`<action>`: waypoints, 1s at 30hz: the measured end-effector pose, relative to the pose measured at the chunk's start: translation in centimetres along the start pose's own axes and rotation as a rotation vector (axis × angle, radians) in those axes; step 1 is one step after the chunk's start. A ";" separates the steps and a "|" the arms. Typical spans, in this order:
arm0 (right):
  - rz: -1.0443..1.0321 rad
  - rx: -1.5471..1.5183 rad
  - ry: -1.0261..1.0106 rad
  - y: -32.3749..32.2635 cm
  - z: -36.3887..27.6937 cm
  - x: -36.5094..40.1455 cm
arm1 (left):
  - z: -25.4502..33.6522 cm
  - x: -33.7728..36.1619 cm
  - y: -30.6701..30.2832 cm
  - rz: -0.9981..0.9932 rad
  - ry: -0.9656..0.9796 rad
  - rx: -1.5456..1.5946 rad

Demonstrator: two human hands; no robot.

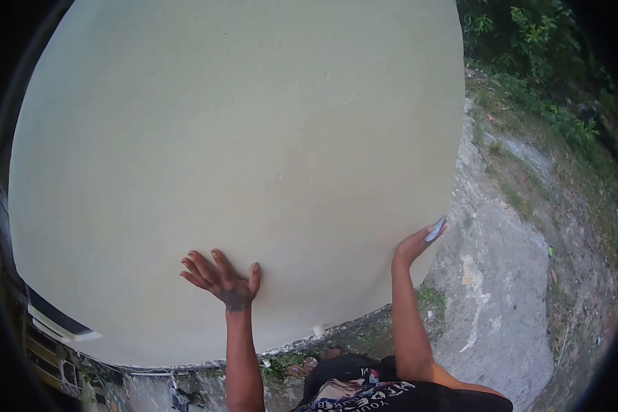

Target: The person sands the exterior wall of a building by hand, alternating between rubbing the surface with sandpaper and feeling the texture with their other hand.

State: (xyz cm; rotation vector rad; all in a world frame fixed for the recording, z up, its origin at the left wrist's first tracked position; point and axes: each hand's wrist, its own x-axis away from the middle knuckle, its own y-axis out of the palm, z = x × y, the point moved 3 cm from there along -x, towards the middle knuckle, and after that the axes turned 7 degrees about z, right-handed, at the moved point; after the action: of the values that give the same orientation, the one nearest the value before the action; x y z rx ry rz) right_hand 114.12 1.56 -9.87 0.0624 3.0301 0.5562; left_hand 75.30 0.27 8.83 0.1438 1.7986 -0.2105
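A broad, pale wall (254,151) fills most of the head view. Flat against its lower middle part lies my left hand (223,276), fingers spread, with nothing in it. My right hand (419,242) is at the wall's right edge, its fingers closed around a small light-blue piece of something like sandpaper or cloth (435,229). The piece is too small to name for certain. My dark printed shirt (364,391) shows at the bottom.
Rough grey concrete ground (494,295) runs along the right, with grass and leafy bushes (542,41) beyond. A white-framed opening (62,326) sits at the lower left. A short white pipe stub (318,331) is near the wall's base.
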 end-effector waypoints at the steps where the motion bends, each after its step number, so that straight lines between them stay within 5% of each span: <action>1: -0.033 0.032 -0.077 0.3 -1.8 0.7 | -1.2 -1.0 -0.3 0.003 0.139 -0.022; 2: -0.063 0.067 -0.157 0.5 -3.6 1.5 | -2.5 -1.4 -0.7 0.001 0.276 -0.039; 4: -0.132 0.014 -0.268 1.4 -8.4 3.6 | -6.3 -1.1 -1.3 0.016 0.214 -0.036; 10: -0.325 -0.038 -0.688 4.7 -19.3 13.1 | -19.0 5.8 -3.9 0.150 -0.294 -0.083; 15: -0.460 -0.093 -1.093 7.4 -28.0 26.4 | -22.2 16.1 -4.8 0.115 -0.381 -0.094; 22: -1.051 -0.170 -1.793 5.6 -28.0 49.8 | -24.0 23.5 -6.9 0.014 -0.485 -0.117; 24: -1.120 -0.206 -2.003 5.2 -27.2 53.5 | -25.6 22.8 -7.5 -0.006 -0.687 -0.129; 27: -1.036 -0.255 -1.975 6.4 -30.0 54.3 | -27.8 19.4 -7.7 0.144 -0.843 0.029; 30: -0.915 -0.280 -1.703 8.8 -34.7 49.8 | -29.1 16.0 -8.0 0.107 -0.838 -0.043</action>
State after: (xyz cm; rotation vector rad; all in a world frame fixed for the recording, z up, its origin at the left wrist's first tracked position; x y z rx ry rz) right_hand 62.39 0.09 23.07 -0.5226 1.1047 0.4110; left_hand 42.22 -1.43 0.43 0.0990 0.9581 -0.1254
